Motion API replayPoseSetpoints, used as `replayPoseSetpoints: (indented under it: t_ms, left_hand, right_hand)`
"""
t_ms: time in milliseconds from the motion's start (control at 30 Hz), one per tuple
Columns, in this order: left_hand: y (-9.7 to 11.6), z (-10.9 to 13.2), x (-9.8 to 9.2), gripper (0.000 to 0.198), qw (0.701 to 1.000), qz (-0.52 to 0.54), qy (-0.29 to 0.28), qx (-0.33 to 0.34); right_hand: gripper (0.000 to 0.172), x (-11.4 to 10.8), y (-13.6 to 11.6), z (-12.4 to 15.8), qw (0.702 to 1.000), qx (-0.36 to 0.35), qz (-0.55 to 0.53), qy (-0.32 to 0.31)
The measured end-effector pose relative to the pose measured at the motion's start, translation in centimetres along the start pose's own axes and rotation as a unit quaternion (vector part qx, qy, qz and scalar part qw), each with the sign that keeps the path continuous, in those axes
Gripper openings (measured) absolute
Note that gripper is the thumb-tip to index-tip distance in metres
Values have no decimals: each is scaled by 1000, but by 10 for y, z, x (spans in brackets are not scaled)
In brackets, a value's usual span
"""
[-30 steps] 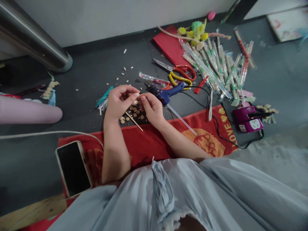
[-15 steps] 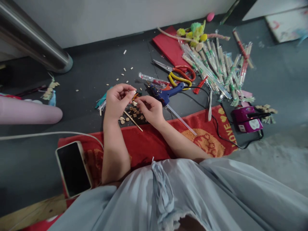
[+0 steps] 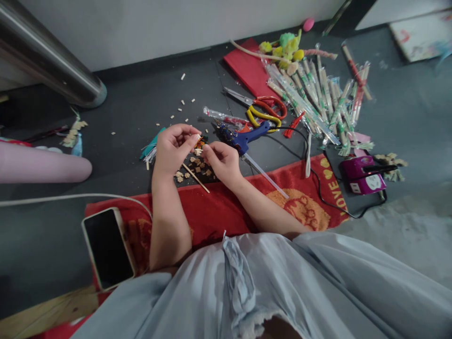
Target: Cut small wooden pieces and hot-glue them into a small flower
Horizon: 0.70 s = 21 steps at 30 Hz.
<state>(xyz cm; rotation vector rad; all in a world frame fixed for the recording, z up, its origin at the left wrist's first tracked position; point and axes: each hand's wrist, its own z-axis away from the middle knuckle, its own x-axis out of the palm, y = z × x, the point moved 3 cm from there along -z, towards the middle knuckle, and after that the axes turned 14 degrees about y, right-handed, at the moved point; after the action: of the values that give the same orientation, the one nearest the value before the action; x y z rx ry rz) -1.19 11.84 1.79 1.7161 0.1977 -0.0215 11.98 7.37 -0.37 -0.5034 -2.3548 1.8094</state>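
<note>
My left hand [image 3: 174,147] is closed in a pinch, fingertips and thumb together. What it pinches is too small and too covered to name. Close on its right, my right hand [image 3: 223,161] has its thumb and fingers pressed together as well, and anything between them is hidden. Small tan wooden pieces [image 3: 197,165] lie in a pile beneath both hands, with a thin wooden stick [image 3: 195,178] beside them. Orange and dark bits show between the fingertips. A teal tassel [image 3: 151,145] with white strands is partly behind my left hand. A blue glue gun [image 3: 247,139] rests right of my right hand.
Scissors [image 3: 261,104] with red and yellow handles lie behind the glue gun. Several wrapped sticks [image 3: 318,92] are heaped at the right. A purple power strip [image 3: 362,176] sits near the red towel [image 3: 219,212]. A phone [image 3: 108,247] lies at left, below a metal post [image 3: 52,52].
My right hand has shifted slightly right, and the gap between the two hands' fingertips is a little wider. My left hand has hardly moved.
</note>
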Motion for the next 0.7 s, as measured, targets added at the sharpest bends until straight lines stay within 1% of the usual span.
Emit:
replayPoseSetpoints:
  t_ms: [33,167,300,400,600,700]
  left_hand:
    - [0,0,0,7,1000,-2,-1,1]
    - [0,0,0,7,1000,-2,-4,2]
    - [-1,0,0,7,1000,-4,-8,6]
    - [-1,0,0,7,1000,-18,-13,19]
    - [2,2,1,8,999,-21,-16,18]
    - [5,3,1,8,999,-26,-36,18]
  right_hand:
    - [30,0,0,0,1000,-3,5,0]
    - [19,-1,-2,-2,999,-29,12,7]
    - [23,-3,-2,-2,999,-24,-4,23]
    - [16,-3,-1,-2,999,-17,-4,34]
    - [26,-2,3,-1,999,6,-37,38]
    - [30,-1,6,-1,998,28,-40,27]
